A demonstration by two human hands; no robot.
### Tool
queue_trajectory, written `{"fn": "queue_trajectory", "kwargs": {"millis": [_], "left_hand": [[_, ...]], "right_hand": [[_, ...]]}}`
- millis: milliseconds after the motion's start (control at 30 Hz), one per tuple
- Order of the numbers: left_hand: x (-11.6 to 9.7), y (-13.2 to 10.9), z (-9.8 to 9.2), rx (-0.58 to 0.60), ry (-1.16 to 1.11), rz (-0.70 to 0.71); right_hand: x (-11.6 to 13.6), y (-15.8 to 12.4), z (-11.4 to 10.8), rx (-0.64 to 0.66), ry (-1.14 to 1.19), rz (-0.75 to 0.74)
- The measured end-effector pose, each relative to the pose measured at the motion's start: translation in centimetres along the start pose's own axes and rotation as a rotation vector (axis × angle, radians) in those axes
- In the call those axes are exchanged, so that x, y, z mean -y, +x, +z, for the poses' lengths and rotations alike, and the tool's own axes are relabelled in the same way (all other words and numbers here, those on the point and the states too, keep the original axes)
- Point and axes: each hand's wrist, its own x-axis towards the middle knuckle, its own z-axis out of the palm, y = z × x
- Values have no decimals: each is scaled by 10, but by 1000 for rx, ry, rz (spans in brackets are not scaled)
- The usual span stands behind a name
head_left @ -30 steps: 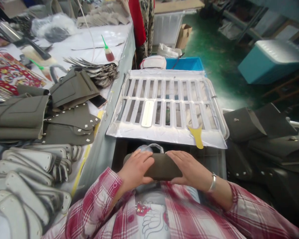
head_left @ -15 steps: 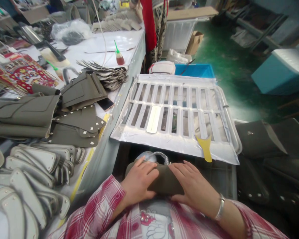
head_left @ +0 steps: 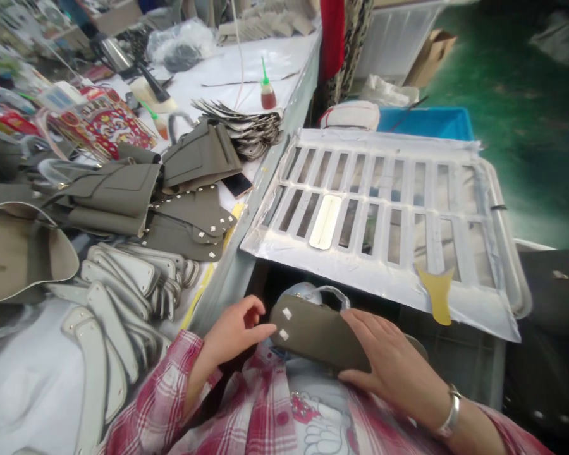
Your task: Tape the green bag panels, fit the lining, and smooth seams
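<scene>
An olive-grey handbag (head_left: 317, 332) with two white squares at its left end lies in front of my body. Behind its far edge shows a handle (head_left: 332, 292) wrapped in clear plastic. My right hand (head_left: 391, 357) grips the bag's right part, fingers over the top and thumb at the near edge. At the left end, my left hand (head_left: 234, 328) is off the bag, fingers loosely curled, thumb apart and nothing visible in it. Just beyond stands a white slatted rack (head_left: 384, 256), bearing a pale oblong strip (head_left: 325, 221) and a yellow forked piece (head_left: 436, 294).
On the left-hand table (head_left: 28, 379) lie stacked grey-white curved pieces (head_left: 109, 341), olive panels (head_left: 189, 208), a phone (head_left: 237, 184) and a green-tipped bottle (head_left: 268, 95). A blue bin (head_left: 427, 123) stands behind the rack. A person in red (head_left: 332, 38) is beyond the table.
My left hand has come off the bag and moved left, uncovering the white squares. My right hand stays on the bag. The view has shifted left, so the surroundings appear further right.
</scene>
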Motion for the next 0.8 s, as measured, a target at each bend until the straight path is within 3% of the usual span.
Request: {"fn": "queue_trajectory", "kwargs": {"millis": [67, 233, 800], "left_hand": [[10, 1, 7, 58, -111, -42], [19, 9, 24, 18, -225, -67], [14, 10, 16, 0, -186, -51]], "right_hand": [[11, 14, 5, -13, -5, -32], [39, 42, 14, -22, 9, -52], [61, 54, 22, -46, -31, 12]]}}
